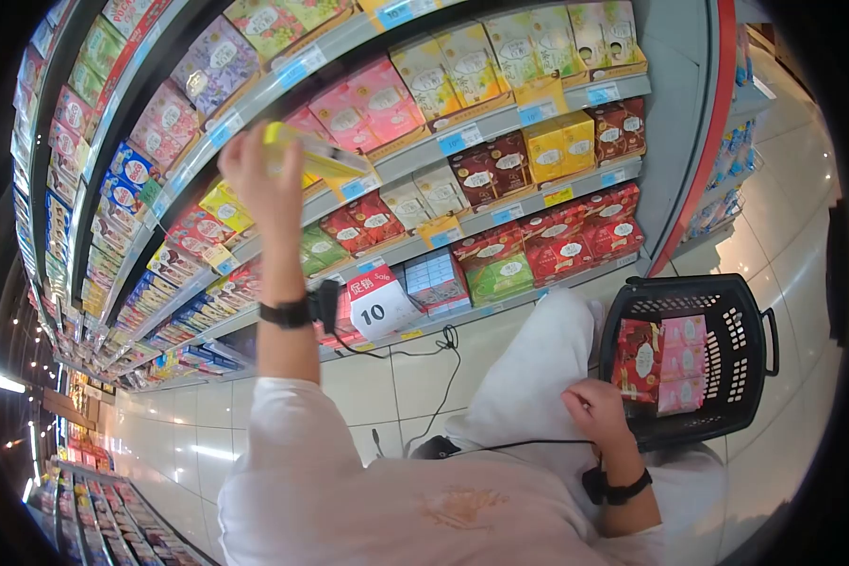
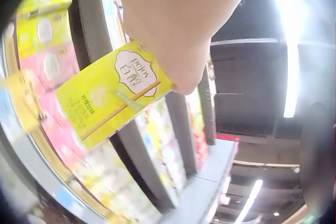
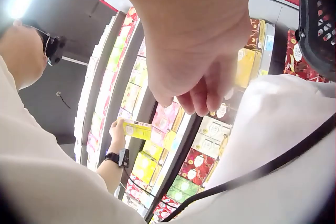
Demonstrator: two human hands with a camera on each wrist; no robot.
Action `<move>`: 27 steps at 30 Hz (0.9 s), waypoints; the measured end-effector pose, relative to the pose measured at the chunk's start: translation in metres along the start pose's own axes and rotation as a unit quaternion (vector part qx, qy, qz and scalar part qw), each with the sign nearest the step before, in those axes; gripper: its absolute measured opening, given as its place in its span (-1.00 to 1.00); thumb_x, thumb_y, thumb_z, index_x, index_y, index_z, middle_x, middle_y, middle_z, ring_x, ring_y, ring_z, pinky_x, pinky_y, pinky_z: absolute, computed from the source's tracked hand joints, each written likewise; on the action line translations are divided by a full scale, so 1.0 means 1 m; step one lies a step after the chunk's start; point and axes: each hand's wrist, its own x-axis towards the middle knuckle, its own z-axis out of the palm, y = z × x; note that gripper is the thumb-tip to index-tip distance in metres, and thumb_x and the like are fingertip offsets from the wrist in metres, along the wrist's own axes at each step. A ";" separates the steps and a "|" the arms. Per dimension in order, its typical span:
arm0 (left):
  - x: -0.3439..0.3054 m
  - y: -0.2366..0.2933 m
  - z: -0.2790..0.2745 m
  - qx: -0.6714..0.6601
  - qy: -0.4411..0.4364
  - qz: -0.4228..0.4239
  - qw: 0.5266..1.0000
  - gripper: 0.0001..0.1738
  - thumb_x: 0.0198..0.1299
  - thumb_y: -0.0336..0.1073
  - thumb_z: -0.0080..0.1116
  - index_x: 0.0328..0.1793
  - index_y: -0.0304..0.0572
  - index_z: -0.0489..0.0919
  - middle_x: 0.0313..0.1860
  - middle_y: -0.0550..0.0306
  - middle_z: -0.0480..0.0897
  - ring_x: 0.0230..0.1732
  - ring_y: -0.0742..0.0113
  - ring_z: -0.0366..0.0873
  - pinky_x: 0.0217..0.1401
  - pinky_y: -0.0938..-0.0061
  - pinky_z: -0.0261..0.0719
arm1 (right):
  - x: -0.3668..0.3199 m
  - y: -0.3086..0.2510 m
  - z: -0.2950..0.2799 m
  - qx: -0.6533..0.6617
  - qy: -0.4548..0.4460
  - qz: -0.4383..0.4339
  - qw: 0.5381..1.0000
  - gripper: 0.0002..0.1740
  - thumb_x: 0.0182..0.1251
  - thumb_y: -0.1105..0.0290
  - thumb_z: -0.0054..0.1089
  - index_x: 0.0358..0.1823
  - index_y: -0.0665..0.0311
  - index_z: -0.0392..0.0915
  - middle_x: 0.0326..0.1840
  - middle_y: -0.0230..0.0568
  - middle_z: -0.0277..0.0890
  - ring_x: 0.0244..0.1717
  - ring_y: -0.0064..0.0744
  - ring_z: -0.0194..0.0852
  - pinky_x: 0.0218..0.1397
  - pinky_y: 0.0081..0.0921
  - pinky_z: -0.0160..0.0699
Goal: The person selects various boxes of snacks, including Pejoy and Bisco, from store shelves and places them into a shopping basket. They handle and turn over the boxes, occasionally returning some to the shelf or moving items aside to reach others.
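Observation:
My left hand [image 1: 269,184] is raised in front of the shelves and grips a yellow box [image 1: 325,156] at one end. In the left wrist view, the yellow-green box [image 2: 115,92] is tilted, its printed front facing the camera, with the left hand [image 2: 178,50] at its upper end. My right hand [image 1: 599,410] is by my knee, beside the basket [image 1: 740,415], and holds nothing. The right wrist view shows the right hand [image 3: 194,71] with fingers hanging loosely curled.
Shelves [image 1: 486,123] of colourful boxes curve across the front and left. Red packs [image 1: 637,358] and pink packs [image 1: 682,363] lie in the basket. A sale sign [image 1: 379,307] hangs low. Black cables [image 1: 448,363] run across the floor and my lap.

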 end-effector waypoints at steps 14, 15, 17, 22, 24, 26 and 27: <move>-0.229 0.316 0.105 -0.740 -0.296 -0.380 0.470 -0.49 0.10 -0.42 0.04 0.24 -0.33 0.44 0.23 -0.02 0.45 0.29 0.14 0.38 0.35 0.28 0.30 | -0.017 0.035 -0.063 0.234 0.190 0.049 0.952 -0.22 0.31 0.39 0.13 0.49 0.28 -0.04 0.40 -0.15 0.12 0.45 -0.29 0.11 0.25 -0.36 0.41; -0.234 0.325 0.105 -0.764 -0.281 -0.436 0.383 -0.49 0.13 -0.41 0.00 0.27 -0.33 0.40 0.22 -0.03 0.45 0.27 0.15 0.39 0.35 0.27 0.31 | -0.018 0.032 -0.064 0.234 0.188 0.073 0.951 -0.21 0.28 0.47 0.15 0.49 0.29 -0.04 0.40 -0.14 0.12 0.45 -0.28 0.09 0.27 -0.33 0.42; -0.265 0.340 0.120 -0.775 -0.273 -0.459 0.338 -0.49 0.20 -0.37 -0.07 0.31 -0.31 0.34 0.22 -0.06 0.44 0.26 0.16 0.40 0.34 0.24 0.33 | -0.028 0.040 -0.067 0.331 0.187 0.166 0.910 -0.15 0.21 0.61 0.21 0.49 0.32 -0.05 0.38 -0.14 0.11 0.42 -0.29 0.14 0.26 -0.38 0.46; -0.310 0.355 0.131 -0.763 -0.325 -0.478 0.288 -0.43 0.29 -0.22 -0.08 0.39 -0.32 0.26 0.28 -0.09 0.44 0.28 0.12 0.40 0.39 0.23 0.28 | -0.043 0.049 -0.076 0.236 0.237 0.219 0.917 -0.08 0.13 0.58 0.33 0.48 0.34 -0.04 0.42 -0.06 0.06 0.26 -0.27 0.35 0.20 -0.43 0.55; -0.313 0.358 0.131 -0.751 -0.347 -0.504 0.248 -0.43 0.32 -0.20 -0.10 0.40 -0.33 0.26 0.30 -0.09 0.42 0.30 0.12 0.39 0.39 0.22 0.28 | -0.050 0.066 -0.077 0.212 0.248 0.222 0.919 -0.05 0.10 0.56 0.36 0.48 0.34 -0.03 0.41 -0.04 0.07 0.24 -0.28 0.36 0.17 -0.44 0.56; -0.308 0.360 0.128 -0.721 -0.383 -0.527 0.235 -0.46 0.39 -0.17 -0.16 0.40 -0.36 0.28 0.31 -0.10 0.43 0.33 0.13 0.40 0.35 0.22 0.35 | -0.056 0.073 -0.084 0.120 0.230 0.249 0.933 0.06 -0.01 0.46 0.47 0.49 0.31 -0.03 0.40 0.03 0.11 0.27 -0.23 0.32 0.17 -0.42 0.53; -0.312 0.360 0.132 -0.717 -0.391 -0.527 0.233 -0.46 0.39 -0.17 -0.16 0.40 -0.36 0.28 0.31 -0.10 0.43 0.33 0.13 0.40 0.35 0.22 0.35 | -0.056 0.074 -0.088 0.124 0.235 0.253 0.930 0.06 -0.01 0.46 0.47 0.49 0.31 -0.03 0.40 0.03 0.11 0.27 -0.23 0.32 0.17 -0.42 0.53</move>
